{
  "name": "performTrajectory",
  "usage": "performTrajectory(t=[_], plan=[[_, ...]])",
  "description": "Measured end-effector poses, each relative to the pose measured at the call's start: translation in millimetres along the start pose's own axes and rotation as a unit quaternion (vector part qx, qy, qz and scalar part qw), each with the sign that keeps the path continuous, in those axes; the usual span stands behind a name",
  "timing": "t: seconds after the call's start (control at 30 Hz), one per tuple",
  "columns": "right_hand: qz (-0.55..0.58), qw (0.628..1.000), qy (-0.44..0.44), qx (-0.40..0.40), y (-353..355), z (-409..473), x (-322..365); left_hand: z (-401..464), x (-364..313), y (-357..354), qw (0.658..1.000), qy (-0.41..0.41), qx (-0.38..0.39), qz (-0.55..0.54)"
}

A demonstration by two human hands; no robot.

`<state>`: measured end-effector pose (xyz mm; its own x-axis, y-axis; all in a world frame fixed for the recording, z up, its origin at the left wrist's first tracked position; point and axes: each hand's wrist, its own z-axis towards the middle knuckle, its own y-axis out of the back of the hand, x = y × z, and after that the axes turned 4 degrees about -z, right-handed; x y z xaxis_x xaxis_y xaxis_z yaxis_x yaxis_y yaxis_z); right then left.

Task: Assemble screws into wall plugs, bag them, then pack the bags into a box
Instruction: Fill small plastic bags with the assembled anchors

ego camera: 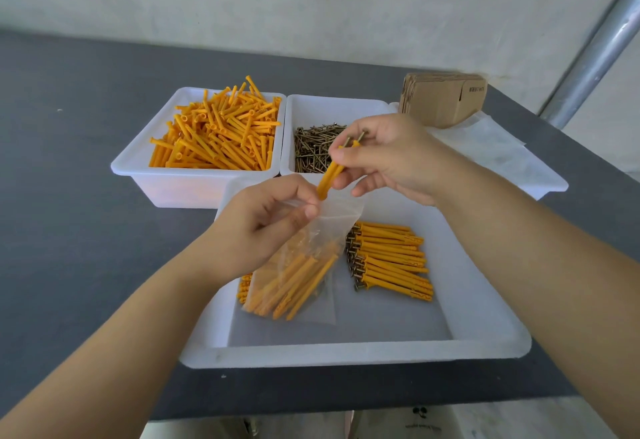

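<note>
Two bare forearms reach in from the bottom corners of the frame over a large white tray (353,355) that sits at lower centre on a dark grey table (69,196). The left hand (263,220), just left of centre, pinches the top edge of a clear plastic bag (298,272) between thumb and curled fingers; the bag hangs over the tray and already holds a bundle of orange wall plugs with screws in them. The right hand (391,158), above and to the right of it, grips a pair of assembled plugs (334,171) between thumb and fingers, screw heads up toward the upper right, orange tips down at the mouth of the bag. A neat row of finished plugs (391,258) lies on the tray floor just right of the bag, and a few more orange ends show under the bag at its left. Behind the tray, upper left of centre, a white bin (138,168) is heaped with loose orange plugs; touching its right side, a second white bin (332,107) holds loose brass-coloured screws. At upper right a stack of flat cardboard boxes (443,99) rests on a pile of clear bags (498,151). A metal pole (595,54) slants along the right edge
</note>
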<state>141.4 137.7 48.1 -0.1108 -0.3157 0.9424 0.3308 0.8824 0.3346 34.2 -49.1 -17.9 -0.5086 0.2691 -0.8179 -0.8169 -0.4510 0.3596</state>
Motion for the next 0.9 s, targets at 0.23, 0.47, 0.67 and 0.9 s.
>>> performTrajectory(t=[0.23, 0.47, 0.67, 0.9], plan=[[-0.207, 0.978, -0.001, 0.025, -17, 3, 10, -1, 1, 2, 1.0, -0.01, -0.012, 0.0], [-0.248, 0.963, 0.029, -0.106, 21, -8, -4, -1, -1, 2, 0.999, -0.007, -0.053, -0.001], [-0.575, 0.81, -0.08, 0.086, 17, -24, -58, 0, 2, 2, 0.998, -0.005, -0.061, 0.006], [-0.617, 0.782, -0.056, 0.069, 11, -17, -79, -1, 2, 2, 0.999, 0.004, -0.052, 0.016]])
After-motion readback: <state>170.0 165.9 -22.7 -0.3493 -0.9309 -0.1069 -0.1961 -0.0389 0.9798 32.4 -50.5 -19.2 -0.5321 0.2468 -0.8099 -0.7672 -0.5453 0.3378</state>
